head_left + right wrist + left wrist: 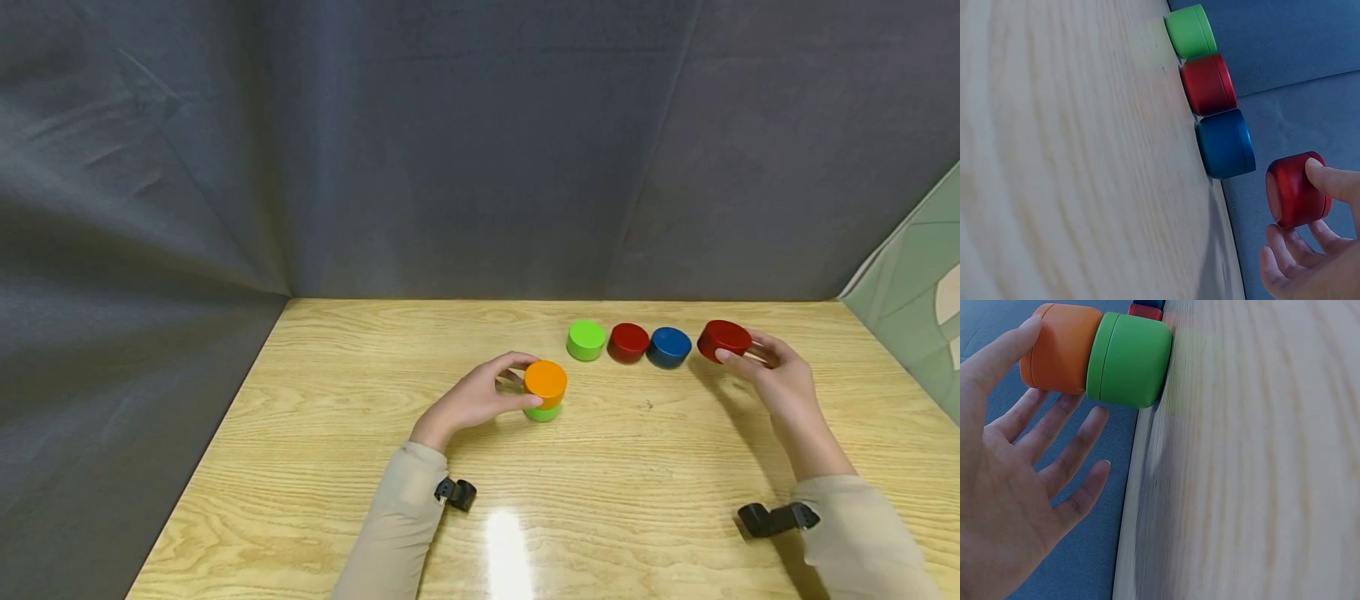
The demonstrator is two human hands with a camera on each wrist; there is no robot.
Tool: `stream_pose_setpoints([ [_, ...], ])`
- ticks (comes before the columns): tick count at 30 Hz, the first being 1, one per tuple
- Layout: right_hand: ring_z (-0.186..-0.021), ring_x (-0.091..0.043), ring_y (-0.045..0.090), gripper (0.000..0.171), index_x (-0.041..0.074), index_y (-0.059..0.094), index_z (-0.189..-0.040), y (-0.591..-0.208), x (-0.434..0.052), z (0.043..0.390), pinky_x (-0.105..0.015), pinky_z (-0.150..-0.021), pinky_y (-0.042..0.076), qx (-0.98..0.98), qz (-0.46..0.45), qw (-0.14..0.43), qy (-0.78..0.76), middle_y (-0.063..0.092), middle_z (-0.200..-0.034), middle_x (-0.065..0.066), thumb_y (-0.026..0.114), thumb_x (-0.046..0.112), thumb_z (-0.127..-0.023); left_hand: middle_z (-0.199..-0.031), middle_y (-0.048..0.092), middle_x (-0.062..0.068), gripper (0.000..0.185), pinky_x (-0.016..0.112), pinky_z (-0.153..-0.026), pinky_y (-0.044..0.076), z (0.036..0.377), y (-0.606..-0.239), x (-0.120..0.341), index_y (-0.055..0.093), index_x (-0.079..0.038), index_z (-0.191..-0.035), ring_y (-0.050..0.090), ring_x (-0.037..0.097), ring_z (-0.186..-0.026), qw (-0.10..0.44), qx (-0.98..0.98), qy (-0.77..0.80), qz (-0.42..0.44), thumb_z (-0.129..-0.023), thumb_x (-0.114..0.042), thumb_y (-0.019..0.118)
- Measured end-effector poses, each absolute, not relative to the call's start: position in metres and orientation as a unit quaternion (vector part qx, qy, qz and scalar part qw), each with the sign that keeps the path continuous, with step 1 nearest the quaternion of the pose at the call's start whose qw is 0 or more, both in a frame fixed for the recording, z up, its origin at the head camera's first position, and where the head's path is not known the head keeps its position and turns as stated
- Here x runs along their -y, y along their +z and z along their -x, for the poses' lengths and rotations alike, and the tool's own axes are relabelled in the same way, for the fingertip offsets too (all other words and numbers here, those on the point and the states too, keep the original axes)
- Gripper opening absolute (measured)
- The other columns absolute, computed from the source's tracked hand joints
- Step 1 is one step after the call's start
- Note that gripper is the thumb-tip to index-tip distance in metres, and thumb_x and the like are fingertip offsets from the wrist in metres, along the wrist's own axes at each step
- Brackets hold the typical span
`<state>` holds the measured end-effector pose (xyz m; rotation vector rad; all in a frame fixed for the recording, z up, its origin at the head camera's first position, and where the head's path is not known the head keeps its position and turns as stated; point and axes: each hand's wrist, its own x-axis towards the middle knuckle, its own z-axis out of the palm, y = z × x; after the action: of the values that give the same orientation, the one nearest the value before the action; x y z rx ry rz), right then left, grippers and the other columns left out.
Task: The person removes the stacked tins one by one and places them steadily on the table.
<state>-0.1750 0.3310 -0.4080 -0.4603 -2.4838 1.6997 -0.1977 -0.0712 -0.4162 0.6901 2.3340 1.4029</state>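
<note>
The relation that seems to count most is the gap between the red tin [723, 342] in the right hand [787, 383] and the blue tin [670, 347]: the red one is hanging just to the right of it, apart, and the right hand is being the nearer of the two to that end of the row. Thumb and fingers are pinching this tin by its sides, its short round axis standing roughly upright. Left of the blue tin, a second red tin [628, 343] and a green tin [586, 341] are sitting on the table [360, 367] in line. The left hand [480, 400] is pinching the orange tin [545, 383] between thumb and fingertips, its other fingers spreading loosely, with a lower green tin [543, 413] standing directly underneath. From the head, the orange tin is hiding most of that green one; the left wrist view is showing the two end to end, the green base meeting the wood. The right wrist view is revealing the held tin's paler underside and the space below it, which the head view is only suggesting through a shadow
</note>
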Motion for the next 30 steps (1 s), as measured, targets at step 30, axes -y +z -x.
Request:
stream_pose_setpoints([
  [30,-0.091,0.004,0.044,0.081,-0.006,0.031,-0.15,-0.42,-0.338,0.196,-0.01,-0.07,0.046,0.853,0.146,0.008,0.5,0.046,-0.137,-0.021,0.069,0.037,-0.094,-0.127,0.058,-0.014,0.053,0.038,-0.097,0.045,0.199,-0.419,0.07,0.055,-0.028,-0.138,0.056,0.015,-0.113,0.152,-0.826,0.483,-0.248,-0.089,-0.037,0.075],
])
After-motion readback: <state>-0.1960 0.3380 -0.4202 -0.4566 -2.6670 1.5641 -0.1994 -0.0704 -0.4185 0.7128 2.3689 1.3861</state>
